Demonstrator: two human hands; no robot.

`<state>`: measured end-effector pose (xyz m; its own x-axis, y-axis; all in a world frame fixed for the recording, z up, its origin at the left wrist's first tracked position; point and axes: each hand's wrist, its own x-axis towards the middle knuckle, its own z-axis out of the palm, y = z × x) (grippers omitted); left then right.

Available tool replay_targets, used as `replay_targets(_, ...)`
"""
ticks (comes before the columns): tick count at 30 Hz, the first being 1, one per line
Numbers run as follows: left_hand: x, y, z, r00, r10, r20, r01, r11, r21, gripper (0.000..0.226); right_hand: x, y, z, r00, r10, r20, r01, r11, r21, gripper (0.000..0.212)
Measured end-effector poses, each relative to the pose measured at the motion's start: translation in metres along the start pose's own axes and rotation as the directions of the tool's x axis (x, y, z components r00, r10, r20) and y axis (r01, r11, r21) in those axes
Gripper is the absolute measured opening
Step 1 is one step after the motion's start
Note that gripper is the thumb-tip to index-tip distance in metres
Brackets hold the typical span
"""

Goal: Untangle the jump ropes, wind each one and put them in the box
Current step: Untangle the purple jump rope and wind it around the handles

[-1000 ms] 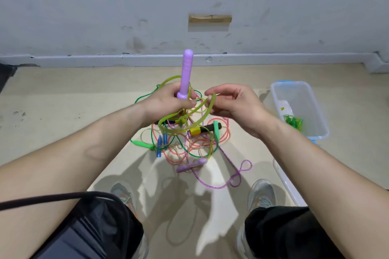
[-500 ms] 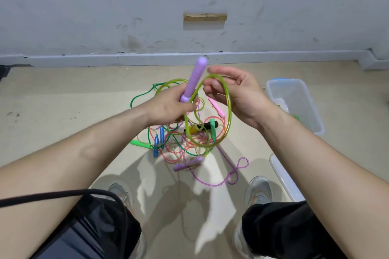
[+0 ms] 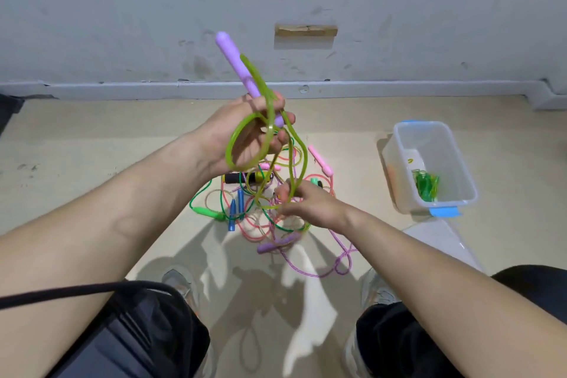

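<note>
Winding the yellow-green rope (image 3: 303,163) round the purple handle (image 3: 233,61), by the look of it. Gripping that handle in the left hand (image 3: 245,138), raised and tilted, with a couple of loops caught under its fingers. Pinching a lower strand with the right hand (image 3: 310,205), just above the tangle of ropes (image 3: 264,212) on the floor. Best to hold the left grip firm, feed slack up steadily, and lay each turn beside the last, not across it. Worth lifting the strand clear of the pink and green cords before pulling; likely to tighten knots otherwise. Destined for the clear plastic box (image 3: 426,124) off to the right, well apart from the pile, already holding one wound green rope (image 3: 425,186).
</note>
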<state>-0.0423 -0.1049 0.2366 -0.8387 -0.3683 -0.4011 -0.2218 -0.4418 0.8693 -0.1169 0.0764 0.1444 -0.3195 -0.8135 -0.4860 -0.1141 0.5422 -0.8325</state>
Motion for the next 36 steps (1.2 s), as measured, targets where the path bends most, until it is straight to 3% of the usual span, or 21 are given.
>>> replay_targets(4, -0.008, 0.01, 0.008, 0.998, 0.019, -0.058, -0.035, 0.958, -0.284, 0.014, 0.009, 0.014, -0.01, 0.993, 0.025, -0.114, -0.021, 0.999, 0.037, 0.022)
replay_targets(6, -0.006, 0.01, 0.008, 0.983, 0.062, -0.171, -0.109, 0.954, -0.279, 0.015, 0.013, 0.019, -0.016, 0.987, 0.069, -0.143, -0.054, 0.993, 0.106, 0.019)
replay_targets(9, -0.002, 0.01, 0.001, 0.929, 0.155, -0.337, -0.2, 0.975, -0.102, 0.016, 0.013, 0.024, -0.022, 0.982, 0.105, -0.16, -0.096, 0.993, 0.062, 0.016)
replay_targets(12, 0.004, 0.008, -0.015, 0.863, 0.301, -0.406, -0.221, 0.947, 0.232, 0.019, 0.005, 0.021, -0.027, 0.979, 0.153, -0.132, -0.144, 0.987, 0.077, 0.017)
replay_targets(14, 0.006, 0.004, -0.027, 0.862, 0.352, -0.364, -0.181, 0.886, 0.428, 0.02, 0.0, 0.009, -0.031, 0.978, 0.161, -0.131, -0.128, 0.965, 0.227, 0.017)
replay_targets(18, 0.006, -0.013, -0.031, 0.89, 0.371, -0.265, -0.081, 0.7, 0.709, 0.014, -0.012, -0.035, -0.042, 0.967, 0.071, -0.246, 0.04, 0.906, 0.421, 0.01)
replay_targets(21, 0.006, -0.028, -0.02, 0.915, 0.388, -0.113, -0.112, 0.511, 0.852, 0.015, -0.021, -0.059, -0.05, 0.94, 0.035, -0.339, 0.119, 0.898, 0.423, 0.01)
replay_targets(25, 0.003, -0.039, -0.005, 0.95, 0.289, 0.115, -0.229, 0.399, 0.888, 0.022, -0.028, -0.076, -0.059, 0.929, 0.007, -0.37, 0.154, 0.902, 0.402, 0.019)
replay_targets(27, -0.001, -0.044, 0.001, 0.967, 0.178, 0.181, -0.244, 0.448, 0.86, 0.014, -0.029, -0.083, -0.062, 0.933, 0.016, -0.36, 0.18, 0.843, 0.507, 0.02)
replay_targets(31, -0.008, -0.049, 0.012, 0.966, 0.026, 0.256, -0.212, 0.642, 0.737, 0.011, -0.026, -0.091, -0.067, 0.934, 0.093, -0.344, 0.214, 0.627, 0.749, 0.018)
replay_targets(34, -0.013, -0.043, 0.022, 0.968, -0.041, 0.248, -0.101, 0.839, 0.534, 0.015, -0.024, -0.093, -0.074, 0.912, 0.128, -0.39, 0.265, 0.541, 0.798, 0.018)
replay_targets(36, -0.017, -0.036, 0.025, 0.963, -0.069, 0.262, -0.043, 0.915, 0.401, 0.009, -0.022, -0.093, -0.083, 0.871, 0.162, -0.464, 0.319, 0.531, 0.785, 0.017)
